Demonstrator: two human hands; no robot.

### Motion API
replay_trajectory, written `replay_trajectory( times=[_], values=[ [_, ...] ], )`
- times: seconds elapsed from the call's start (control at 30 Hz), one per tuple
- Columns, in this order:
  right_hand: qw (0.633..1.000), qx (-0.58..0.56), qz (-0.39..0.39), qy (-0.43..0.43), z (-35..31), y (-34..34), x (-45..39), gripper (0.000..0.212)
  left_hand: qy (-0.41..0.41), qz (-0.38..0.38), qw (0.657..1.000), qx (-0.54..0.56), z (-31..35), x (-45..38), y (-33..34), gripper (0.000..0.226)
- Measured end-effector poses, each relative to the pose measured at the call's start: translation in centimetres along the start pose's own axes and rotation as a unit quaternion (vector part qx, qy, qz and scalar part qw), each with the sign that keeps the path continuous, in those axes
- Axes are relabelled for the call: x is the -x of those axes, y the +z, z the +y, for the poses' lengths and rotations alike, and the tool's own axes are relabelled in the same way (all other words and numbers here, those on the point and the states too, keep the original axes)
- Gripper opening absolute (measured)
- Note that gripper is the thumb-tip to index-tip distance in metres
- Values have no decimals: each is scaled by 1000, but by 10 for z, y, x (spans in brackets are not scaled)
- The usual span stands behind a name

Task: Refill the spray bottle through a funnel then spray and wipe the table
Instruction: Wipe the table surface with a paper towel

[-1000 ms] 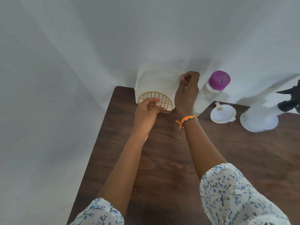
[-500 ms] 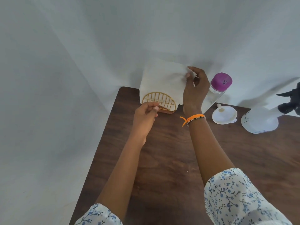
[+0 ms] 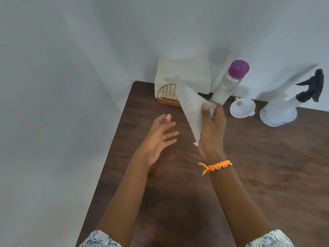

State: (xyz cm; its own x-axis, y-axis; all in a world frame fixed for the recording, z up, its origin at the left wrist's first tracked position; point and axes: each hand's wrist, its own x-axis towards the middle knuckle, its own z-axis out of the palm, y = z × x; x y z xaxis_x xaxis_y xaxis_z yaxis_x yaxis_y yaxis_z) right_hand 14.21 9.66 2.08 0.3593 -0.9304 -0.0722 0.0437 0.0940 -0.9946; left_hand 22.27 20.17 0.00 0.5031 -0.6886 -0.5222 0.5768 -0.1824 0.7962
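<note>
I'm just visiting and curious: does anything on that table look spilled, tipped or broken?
Nothing stands out. The spray bottle, funnel and purple-capped bottle stand on the table, no spill visible. The right hand holds a napkin.

Dark brown wood-grain table (image 3: pixel 249 166), white napkin (image 3: pixel 191 107), gold wire holder (image 3: pixel 166 94), magenta-capped clear bottle (image 3: pixel 229 82), white funnel (image 3: pixel 243 108), white spray bottle (image 3: pixel 278 111) with black trigger, orange wristband (image 3: pixel 216 165), blue-floral white sleeves (image 3: pixel 270 238).

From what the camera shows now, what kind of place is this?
Probably a small staged work corner, not a real kitchen. A dark wooden table stands against plain white cloth hung behind and beside it. On it are only cleaning things: a napkin holder, a white funnel and a spray bottle.
</note>
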Motion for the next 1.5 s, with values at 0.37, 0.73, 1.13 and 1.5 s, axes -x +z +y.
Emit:
replay_trajectory(
  times=[0.37, 0.73, 1.13, 1.5],
  values=[
    [966, 22, -108, 235, 59, -65, 105, 25, -28, 15, 999, 30, -91, 84, 8, 26],
    [967, 123, -146, 169, 70, -117, 143, 24, -28, 179, 983, -1, -162, 128, 36, 28],
    [775, 407, -435, -212, 133, -116, 166, 41, -3, 381, 919, -100, -226, 183, 9, 26],
    [557, 468, -593, -344, 167, -79, 190, 58, 49, 501, 855, -127, -230, 200, -1, 31]
  ],
)
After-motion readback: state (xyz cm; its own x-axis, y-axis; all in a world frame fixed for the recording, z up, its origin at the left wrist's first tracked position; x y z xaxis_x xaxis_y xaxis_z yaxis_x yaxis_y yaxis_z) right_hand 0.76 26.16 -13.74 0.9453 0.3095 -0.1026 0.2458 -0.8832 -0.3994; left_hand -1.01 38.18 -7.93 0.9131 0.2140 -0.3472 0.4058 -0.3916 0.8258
